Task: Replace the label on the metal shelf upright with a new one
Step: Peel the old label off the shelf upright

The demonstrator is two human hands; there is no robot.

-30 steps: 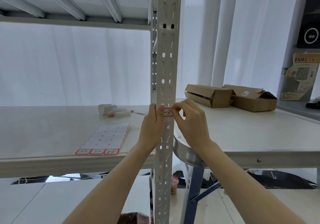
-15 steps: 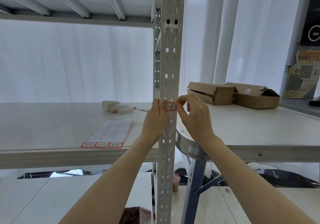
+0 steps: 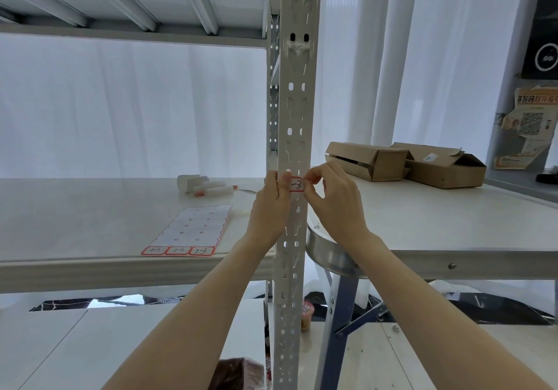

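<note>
Mid-frame, our left hand (image 3: 268, 208) grips the upright (image 3: 297, 102), thumb pressing the label (image 3: 297, 185), while our right hand (image 3: 335, 205) pinches its right edge; thin, limp and tearable, we judge it best held edgewise.

Your left hand (image 3: 268, 208) grips the upright (image 3: 297, 102), thumb on the left end of the label (image 3: 297, 184). Your right hand (image 3: 335, 205) pinches its right edge. Label red-bordered, handwritten. Sticker sheet (image 3: 193, 229) flat on the shelf (image 3: 75, 208), left; two cardboard boxes (image 3: 368, 160), right.
</note>
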